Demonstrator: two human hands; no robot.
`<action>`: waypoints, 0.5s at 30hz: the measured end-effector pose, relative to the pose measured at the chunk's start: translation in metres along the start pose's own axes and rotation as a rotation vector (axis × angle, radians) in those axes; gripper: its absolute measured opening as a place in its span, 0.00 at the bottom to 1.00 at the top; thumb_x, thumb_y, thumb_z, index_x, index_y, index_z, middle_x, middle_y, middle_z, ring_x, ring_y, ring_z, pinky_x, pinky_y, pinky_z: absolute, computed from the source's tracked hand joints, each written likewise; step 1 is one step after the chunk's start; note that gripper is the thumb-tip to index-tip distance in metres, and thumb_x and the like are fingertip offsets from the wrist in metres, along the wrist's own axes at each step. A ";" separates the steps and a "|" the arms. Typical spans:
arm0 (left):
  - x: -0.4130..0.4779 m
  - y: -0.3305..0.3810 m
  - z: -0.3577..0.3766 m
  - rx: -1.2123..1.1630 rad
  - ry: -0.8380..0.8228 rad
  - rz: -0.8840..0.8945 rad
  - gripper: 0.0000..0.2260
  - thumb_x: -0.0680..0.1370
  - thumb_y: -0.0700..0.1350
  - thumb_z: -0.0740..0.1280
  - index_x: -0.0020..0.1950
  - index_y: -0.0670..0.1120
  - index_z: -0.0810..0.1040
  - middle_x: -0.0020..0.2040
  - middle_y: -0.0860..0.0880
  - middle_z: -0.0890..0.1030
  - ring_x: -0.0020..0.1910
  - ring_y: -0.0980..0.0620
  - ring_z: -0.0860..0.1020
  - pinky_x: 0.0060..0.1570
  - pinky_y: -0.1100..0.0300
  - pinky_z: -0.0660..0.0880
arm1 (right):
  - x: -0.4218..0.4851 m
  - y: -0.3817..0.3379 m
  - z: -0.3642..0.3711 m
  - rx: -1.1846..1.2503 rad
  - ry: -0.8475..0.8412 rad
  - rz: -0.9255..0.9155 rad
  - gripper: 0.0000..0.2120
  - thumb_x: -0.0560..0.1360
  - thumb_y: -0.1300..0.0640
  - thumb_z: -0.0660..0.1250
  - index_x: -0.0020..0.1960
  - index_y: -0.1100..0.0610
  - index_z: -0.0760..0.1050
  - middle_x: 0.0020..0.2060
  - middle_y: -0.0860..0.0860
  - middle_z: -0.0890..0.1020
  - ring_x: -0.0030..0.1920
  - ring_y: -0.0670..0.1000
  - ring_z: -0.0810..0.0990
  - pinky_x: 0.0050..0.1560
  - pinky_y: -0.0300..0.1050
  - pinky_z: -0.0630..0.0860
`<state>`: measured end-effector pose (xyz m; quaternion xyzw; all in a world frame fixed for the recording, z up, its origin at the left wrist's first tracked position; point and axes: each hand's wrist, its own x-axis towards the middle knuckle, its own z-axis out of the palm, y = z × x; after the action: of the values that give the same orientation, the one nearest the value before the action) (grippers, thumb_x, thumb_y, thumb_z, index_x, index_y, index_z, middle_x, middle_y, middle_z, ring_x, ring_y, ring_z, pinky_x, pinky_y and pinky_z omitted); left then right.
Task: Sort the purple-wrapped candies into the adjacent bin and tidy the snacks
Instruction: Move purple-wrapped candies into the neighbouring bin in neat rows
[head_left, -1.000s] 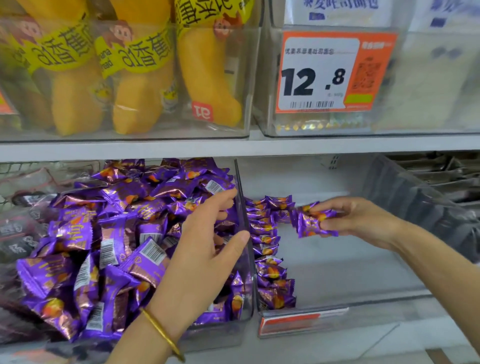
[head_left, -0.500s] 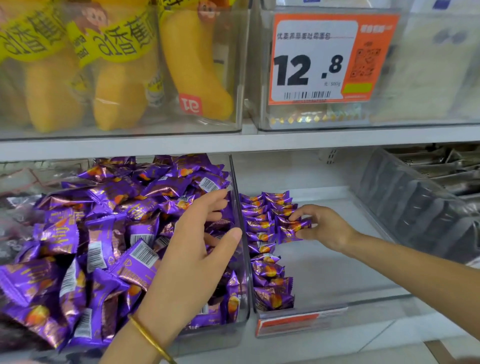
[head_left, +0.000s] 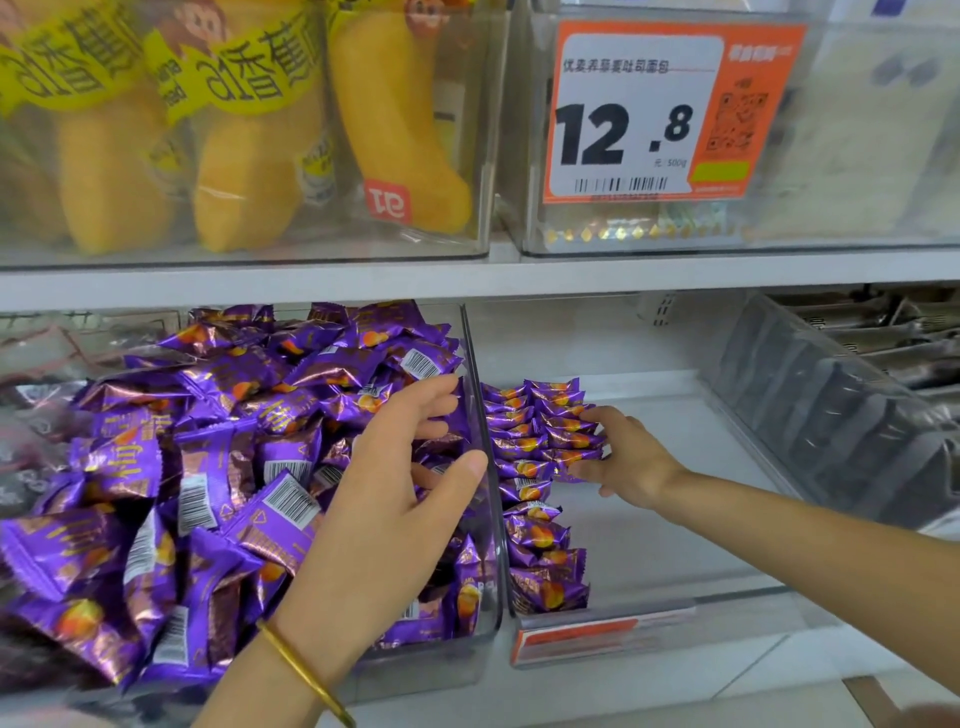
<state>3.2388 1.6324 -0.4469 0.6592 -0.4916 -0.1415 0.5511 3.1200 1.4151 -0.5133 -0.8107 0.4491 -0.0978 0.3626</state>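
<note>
A heap of purple-wrapped candies (head_left: 208, 467) fills the clear left bin (head_left: 441, 662). My left hand (head_left: 395, 499), with a gold bangle on the wrist, rests on the heap with relaxed fingers and holds nothing; its thumb lies by the bin's right wall. The adjacent right bin (head_left: 675, 535) holds a neat row of purple candies (head_left: 524, 470) along its left wall. My right hand (head_left: 631, 460) reaches into that bin and pinches a small stack of purple candies (head_left: 569, 441) between fingers and thumb, set against the row near the back.
Above, a shelf carries clear bins of yellow banana-shaped packs (head_left: 249, 171) and an orange 12.8 price tag (head_left: 639, 114). To the right stands a bin of dark-wrapped snacks (head_left: 831, 415). Dark packets (head_left: 31, 415) lie at far left. An orange label (head_left: 597, 631) fronts the right bin.
My right hand has carried the small stack of purple candies left and down into the right bin, up against the row. My left hand has stayed on the heap.
</note>
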 end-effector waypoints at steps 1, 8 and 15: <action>0.000 0.000 0.000 -0.005 0.004 0.000 0.21 0.75 0.41 0.66 0.60 0.63 0.66 0.59 0.62 0.73 0.57 0.67 0.71 0.49 0.74 0.69 | 0.000 -0.001 0.001 0.001 0.000 0.001 0.31 0.73 0.60 0.70 0.71 0.56 0.60 0.62 0.57 0.66 0.52 0.57 0.75 0.42 0.42 0.76; 0.000 0.000 -0.002 -0.040 0.057 0.018 0.20 0.75 0.38 0.66 0.62 0.58 0.69 0.58 0.60 0.75 0.56 0.64 0.73 0.48 0.71 0.72 | -0.001 0.002 -0.006 -0.031 0.004 0.042 0.36 0.70 0.60 0.73 0.72 0.55 0.58 0.64 0.58 0.66 0.54 0.57 0.75 0.51 0.45 0.73; 0.000 -0.003 -0.050 0.064 0.295 0.089 0.14 0.76 0.37 0.65 0.54 0.56 0.75 0.51 0.55 0.79 0.47 0.59 0.78 0.44 0.72 0.72 | -0.054 -0.053 -0.018 -0.036 0.253 -0.397 0.20 0.73 0.66 0.66 0.64 0.55 0.71 0.54 0.50 0.72 0.43 0.44 0.76 0.40 0.24 0.68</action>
<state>3.2768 1.6612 -0.4316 0.6676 -0.4382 -0.0031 0.6019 3.1144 1.4668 -0.4557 -0.8707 0.3245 -0.2600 0.2626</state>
